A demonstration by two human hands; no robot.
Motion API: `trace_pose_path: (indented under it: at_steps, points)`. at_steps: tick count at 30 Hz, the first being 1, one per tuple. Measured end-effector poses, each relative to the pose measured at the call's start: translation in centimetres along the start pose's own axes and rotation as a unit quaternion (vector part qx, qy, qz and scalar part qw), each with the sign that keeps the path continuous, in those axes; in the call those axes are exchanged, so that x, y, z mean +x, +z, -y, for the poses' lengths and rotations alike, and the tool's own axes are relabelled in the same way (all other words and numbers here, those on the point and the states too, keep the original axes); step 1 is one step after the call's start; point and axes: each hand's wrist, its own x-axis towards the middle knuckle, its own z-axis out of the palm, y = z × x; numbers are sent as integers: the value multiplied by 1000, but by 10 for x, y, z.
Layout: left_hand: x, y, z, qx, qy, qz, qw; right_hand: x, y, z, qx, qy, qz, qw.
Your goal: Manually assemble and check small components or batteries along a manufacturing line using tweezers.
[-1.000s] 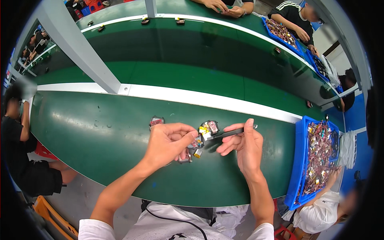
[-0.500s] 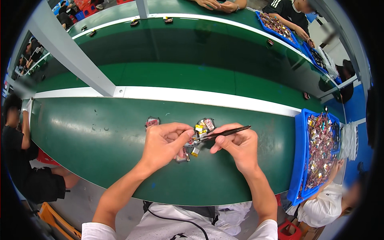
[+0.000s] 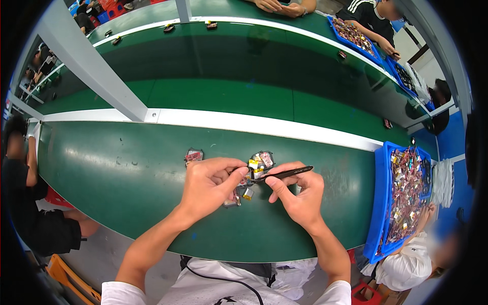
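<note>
My left hand [image 3: 208,185] is closed in a pinch on a small electronic part [image 3: 245,181], mostly hidden by the fingers. My right hand [image 3: 304,197] grips black tweezers [image 3: 291,172], whose tips reach the part at my left fingertips. Close behind the hands lies a dark-rimmed electronic module [image 3: 264,159] with silver and yellow pieces. Another such module [image 3: 193,154] sits beyond my left hand. Below the fingertips are a partly covered module [image 3: 232,200] and a small silver battery with a yellow end [image 3: 248,194], on the green table [image 3: 127,178].
A blue tray [image 3: 376,218] heaped with wired batteries stands at the right edge. A white rail [image 3: 244,130] and a grey post [image 3: 96,66] border the green belt [image 3: 218,94]. Several small units lie along the far rail. People sit left, right and across.
The back end of the tweezers has dropped and swung slightly left, with my right hand turning a little. My left hand keeps its pinch in nearly the same place.
</note>
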Motion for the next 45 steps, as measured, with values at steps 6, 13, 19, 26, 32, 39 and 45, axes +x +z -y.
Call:
trace_pose_path:
  at_steps: [6,13,19,26,32,39,45]
  points:
    - [-1,0,1,17,19,0,1000,-1,4,-1,-28,-24,-15,999]
    - [-2,2,1,2,23,8,1000,-1,1,1,30,41,-2,999]
    - [-3,2,1,3,36,19,999,0,-2,1,109,94,8,990]
    - [-3,2,3,56,68,20,996,1,-2,2,131,114,9,985]
    - [-3,2,6,74,95,16,993,0,-3,2,119,114,7,986]
    - [-4,2,6,73,92,12,993,-1,-1,4,116,125,3,985]
    - [-4,3,8,74,113,-8,991,-1,0,2,119,117,1,986]
